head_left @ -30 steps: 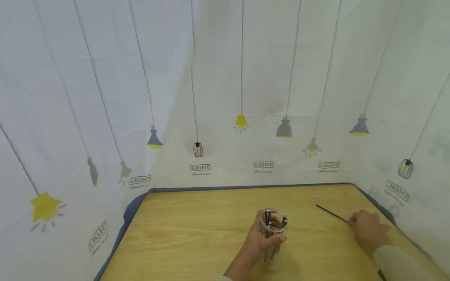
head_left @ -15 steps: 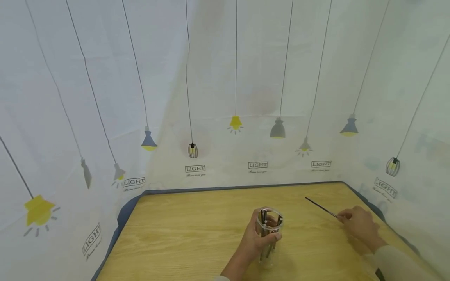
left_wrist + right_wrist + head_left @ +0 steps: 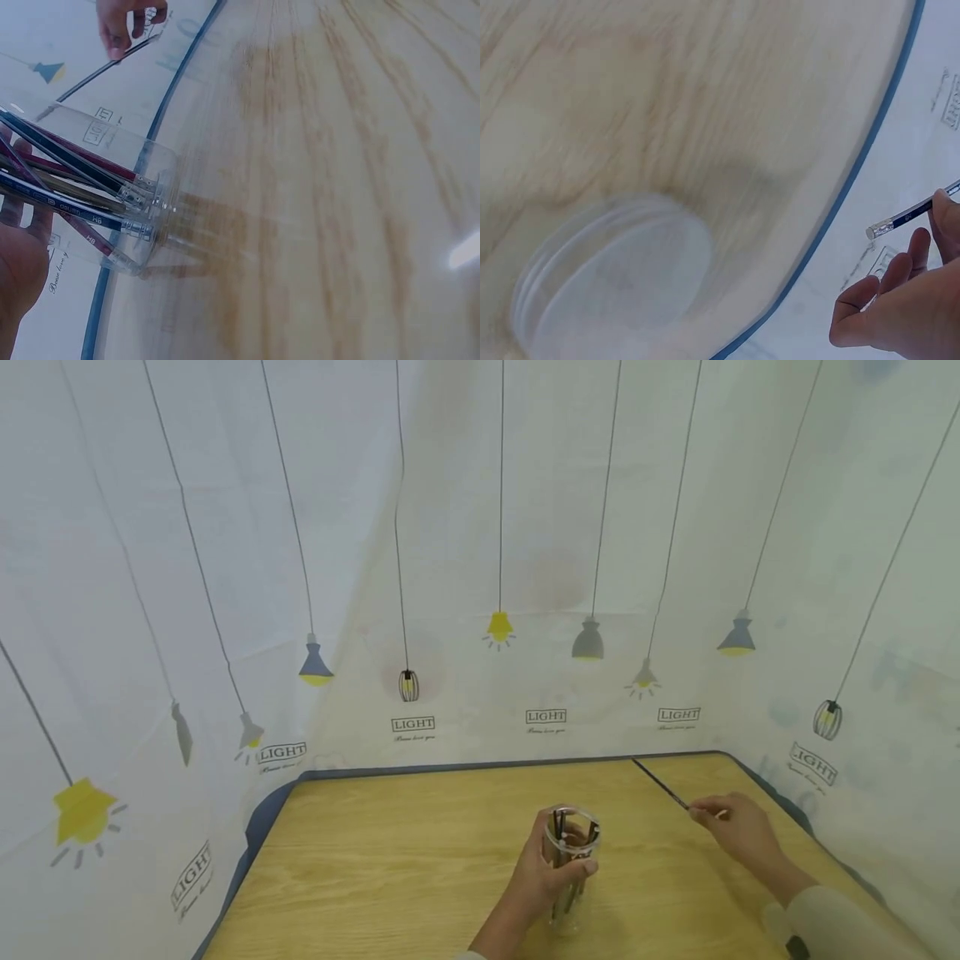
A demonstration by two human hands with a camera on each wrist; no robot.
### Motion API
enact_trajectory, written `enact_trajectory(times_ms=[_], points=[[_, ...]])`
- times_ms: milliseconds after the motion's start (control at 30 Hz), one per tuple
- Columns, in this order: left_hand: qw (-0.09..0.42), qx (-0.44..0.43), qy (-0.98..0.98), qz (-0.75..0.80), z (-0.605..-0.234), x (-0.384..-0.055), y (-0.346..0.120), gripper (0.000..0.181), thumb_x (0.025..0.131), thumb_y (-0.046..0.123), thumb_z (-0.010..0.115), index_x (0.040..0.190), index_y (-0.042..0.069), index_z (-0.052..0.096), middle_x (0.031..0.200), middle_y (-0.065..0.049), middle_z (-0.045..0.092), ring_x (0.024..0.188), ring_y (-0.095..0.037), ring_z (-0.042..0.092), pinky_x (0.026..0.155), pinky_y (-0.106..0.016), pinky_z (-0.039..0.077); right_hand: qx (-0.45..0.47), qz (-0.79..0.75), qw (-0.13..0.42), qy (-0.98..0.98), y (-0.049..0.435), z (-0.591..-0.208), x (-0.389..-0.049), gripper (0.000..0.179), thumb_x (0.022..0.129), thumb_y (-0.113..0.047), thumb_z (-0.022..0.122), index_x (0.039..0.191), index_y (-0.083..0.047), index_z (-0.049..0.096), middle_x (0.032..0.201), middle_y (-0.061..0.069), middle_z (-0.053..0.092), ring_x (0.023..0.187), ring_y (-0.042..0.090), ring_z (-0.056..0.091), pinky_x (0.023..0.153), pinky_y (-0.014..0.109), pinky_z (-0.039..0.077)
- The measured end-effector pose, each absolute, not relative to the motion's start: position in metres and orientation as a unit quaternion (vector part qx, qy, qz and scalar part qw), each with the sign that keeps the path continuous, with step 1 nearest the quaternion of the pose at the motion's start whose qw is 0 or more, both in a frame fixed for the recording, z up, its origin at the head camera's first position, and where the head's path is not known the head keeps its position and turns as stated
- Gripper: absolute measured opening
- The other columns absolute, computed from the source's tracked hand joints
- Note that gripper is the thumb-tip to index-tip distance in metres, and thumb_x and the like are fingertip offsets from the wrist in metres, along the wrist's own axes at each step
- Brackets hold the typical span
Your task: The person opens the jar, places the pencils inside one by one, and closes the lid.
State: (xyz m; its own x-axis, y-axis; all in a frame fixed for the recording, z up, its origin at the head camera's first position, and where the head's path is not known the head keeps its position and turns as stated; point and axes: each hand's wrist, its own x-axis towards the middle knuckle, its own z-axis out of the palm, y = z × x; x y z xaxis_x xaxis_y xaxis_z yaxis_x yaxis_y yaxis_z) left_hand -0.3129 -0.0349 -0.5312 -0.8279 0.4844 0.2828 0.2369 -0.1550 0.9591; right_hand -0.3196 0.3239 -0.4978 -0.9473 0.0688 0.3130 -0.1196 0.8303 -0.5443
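My left hand (image 3: 543, 875) grips a clear jar (image 3: 572, 839) that stands upright on the wooden table. Several pencils (image 3: 82, 176) lean inside it, their metal-capped eraser ends down at the jar's base in the left wrist view. To the right and a little above the table, my right hand (image 3: 738, 833) pinches one dark pencil (image 3: 658, 782) near its eraser end between thumb and finger. That pencil points away toward the back edge. In the right wrist view its eraser end (image 3: 881, 229) sticks out past the thumb, and the other fingers are loosely bent.
The wooden table (image 3: 390, 827) has a blue-grey edge at the back and sides. Pale sheeting (image 3: 465, 527) printed with lamps surrounds it. A translucent round, lid-like thing (image 3: 622, 285) appears low in the right wrist view.
The right hand has moved left and slightly away with the pencil, now seemingly lifted off the table. The left hand keeps its hold on the jar. The head view has shifted slightly.
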Motion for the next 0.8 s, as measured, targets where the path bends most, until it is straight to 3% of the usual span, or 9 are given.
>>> enact_trajectory(times_ms=[267, 667, 800], points=[[0.096, 0.276, 0.633, 0.717, -0.530, -0.312, -0.034, 0.071, 0.097, 0.026, 0.082, 0.157, 0.032, 0.046, 0.138, 0.000, 0.062, 0.125, -0.016, 0.065, 0.103, -0.027, 0.060, 0.004, 0.357, 0.137, -0.924, 0.299, -0.482, -0.313, 0.036, 0.110, -0.035, 0.071, 0.128, -0.004, 0.079, 0.133, 0.026, 0.070, 0.109, 0.036, 0.070, 0.077, 0.036, 0.059], [0.101, 0.278, 0.630, 0.718, -0.531, -0.313, -0.034, 0.072, 0.096, 0.028, 0.083, 0.157, 0.029, 0.045, 0.138, -0.002, 0.062, 0.125, -0.016, 0.065, 0.102, -0.027, 0.060, 0.009, 0.388, 0.137, -0.912, 0.285, -0.470, -0.306, 0.039, 0.110, -0.036, 0.070, 0.133, -0.005, 0.078, 0.127, 0.021, 0.070, 0.100, 0.023, 0.070, 0.073, 0.033, 0.057], [0.103, 0.277, 0.631, 0.717, -0.531, -0.313, -0.034, 0.071, 0.097, 0.027, 0.082, 0.157, 0.029, 0.045, 0.139, -0.001, 0.062, 0.125, -0.016, 0.065, 0.102, -0.026, 0.059, 0.011, 0.416, 0.125, -0.901, 0.274, -0.461, -0.303, 0.043, 0.110, -0.038, 0.070, 0.137, -0.006, 0.076, 0.130, 0.019, 0.069, 0.103, 0.020, 0.071, 0.078, 0.031, 0.058]])
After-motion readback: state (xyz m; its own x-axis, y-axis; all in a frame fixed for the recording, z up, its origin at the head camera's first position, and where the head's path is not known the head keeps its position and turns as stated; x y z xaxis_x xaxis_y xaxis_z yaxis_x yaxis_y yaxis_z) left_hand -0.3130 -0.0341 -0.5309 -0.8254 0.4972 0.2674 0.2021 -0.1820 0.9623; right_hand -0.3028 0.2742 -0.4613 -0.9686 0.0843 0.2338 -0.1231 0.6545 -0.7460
